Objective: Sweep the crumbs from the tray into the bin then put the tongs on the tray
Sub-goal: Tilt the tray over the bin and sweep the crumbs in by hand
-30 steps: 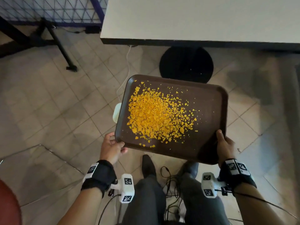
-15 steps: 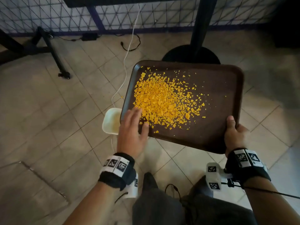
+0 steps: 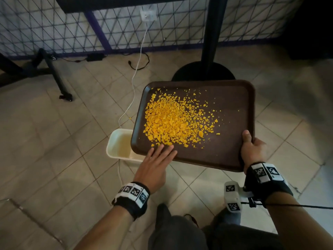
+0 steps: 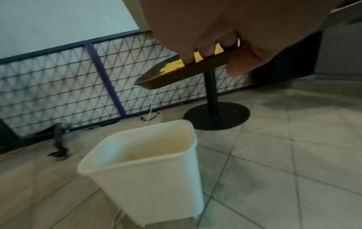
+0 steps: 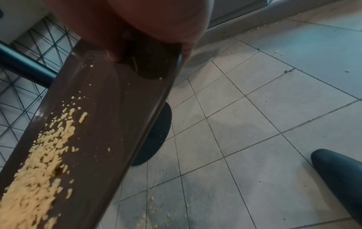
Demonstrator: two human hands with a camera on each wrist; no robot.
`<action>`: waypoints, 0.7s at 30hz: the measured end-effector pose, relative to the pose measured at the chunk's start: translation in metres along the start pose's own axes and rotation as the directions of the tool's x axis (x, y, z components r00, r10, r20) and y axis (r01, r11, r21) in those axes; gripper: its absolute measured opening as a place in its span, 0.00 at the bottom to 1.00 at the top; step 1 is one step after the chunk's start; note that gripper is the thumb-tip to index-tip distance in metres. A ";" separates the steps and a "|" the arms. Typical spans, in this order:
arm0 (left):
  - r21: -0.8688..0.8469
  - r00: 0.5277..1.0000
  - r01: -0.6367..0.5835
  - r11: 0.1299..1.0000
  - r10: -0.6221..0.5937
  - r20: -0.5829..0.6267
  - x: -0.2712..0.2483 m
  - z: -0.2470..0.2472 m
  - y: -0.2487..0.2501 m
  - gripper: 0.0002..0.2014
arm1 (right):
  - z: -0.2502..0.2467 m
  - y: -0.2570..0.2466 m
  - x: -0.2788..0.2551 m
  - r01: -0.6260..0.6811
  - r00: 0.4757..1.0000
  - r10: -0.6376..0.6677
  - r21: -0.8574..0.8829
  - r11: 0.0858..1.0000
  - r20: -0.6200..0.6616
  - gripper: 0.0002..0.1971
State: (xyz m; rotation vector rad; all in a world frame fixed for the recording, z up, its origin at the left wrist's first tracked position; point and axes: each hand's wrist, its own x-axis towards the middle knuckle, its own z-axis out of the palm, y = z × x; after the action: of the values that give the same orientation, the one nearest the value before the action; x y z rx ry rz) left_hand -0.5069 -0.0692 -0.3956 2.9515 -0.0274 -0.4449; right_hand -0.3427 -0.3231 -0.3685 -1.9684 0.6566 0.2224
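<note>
A dark brown tray (image 3: pixel 232 123) is held above the tiled floor, tilted down to its left, with a heap of yellow crumbs (image 3: pixel 173 120) on its left half. My right hand (image 3: pixel 252 150) grips the tray's near right corner, thumb on top. My left hand (image 3: pixel 158 156) lies flat with straight fingers on the tray's near left edge, fingertips touching the crumbs. A white bin (image 3: pixel 119 145) stands on the floor under the tray's low left side. From the left wrist the bin (image 4: pixel 145 167) looks empty, below the tray (image 4: pixel 176 74). No tongs are in view.
A black table post with a round base (image 3: pixel 203 71) stands just beyond the tray. A wire mesh fence (image 3: pixel 90 26) runs along the back. A white cable (image 3: pixel 133 83) trails past the bin. Scattered crumbs (image 5: pixel 154 207) lie on the floor tiles. My shoes and legs (image 3: pixel 180 231) are below.
My left hand let go of the tray's near left edge and came flat onto the tray by the crumbs. The view rose from the table top to the fence, and the bin now shows more.
</note>
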 end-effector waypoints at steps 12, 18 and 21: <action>0.033 0.977 -0.181 0.983 0.183 -0.112 0.058 -0.028 0.084 0.28 | 0.007 0.006 0.008 0.009 1.000 -0.009 -0.030 1.000 -0.020 0.26; 0.140 0.987 -0.160 0.977 0.162 0.000 0.086 -0.005 0.074 0.35 | 0.009 0.007 0.019 -0.004 1.000 0.004 -0.011 1.000 -0.023 0.25; 0.150 0.997 -0.076 0.986 0.075 0.016 0.075 0.008 0.036 0.36 | 0.012 0.008 0.021 -0.001 0.999 0.001 0.000 1.000 -0.043 0.23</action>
State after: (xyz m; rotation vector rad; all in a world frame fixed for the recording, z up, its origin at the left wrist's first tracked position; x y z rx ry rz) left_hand -0.4368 -0.1094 -0.4192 3.0831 -0.1811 -0.4667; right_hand -0.3284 -0.3231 -0.3894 -1.9777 0.6855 0.1819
